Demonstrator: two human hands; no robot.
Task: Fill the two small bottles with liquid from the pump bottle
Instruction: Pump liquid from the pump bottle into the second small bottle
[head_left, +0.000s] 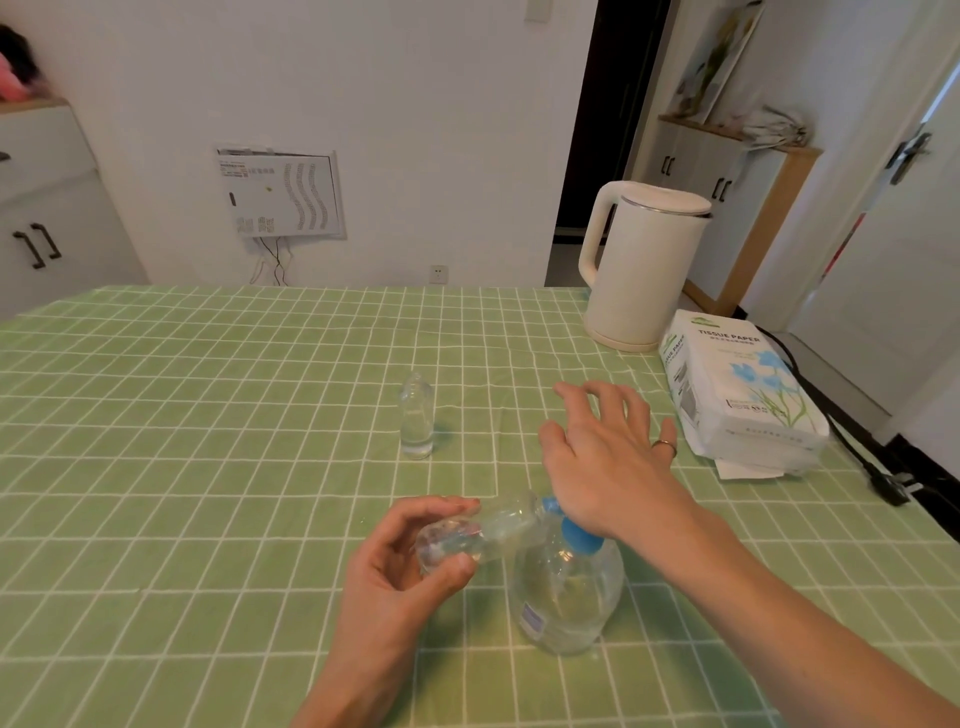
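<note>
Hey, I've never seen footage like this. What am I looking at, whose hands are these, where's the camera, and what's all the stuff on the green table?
There is no machine here. A person is working with bare hands, and the single picture comes from a wide-angle camera worn on their head, looking forward and down. That is why both arms reach in from the bottom.

The left hand grips a small clear bottle, tipped on its side with its mouth at the spout of the pump bottle. The pump bottle stands on the green checked tablecloth. The right hand, fingers spread, rests its heel on the pump top.

A second small bottle stands upright farther back, untouched. At the right are a cream kettle and a pack of tissue paper.
</note>
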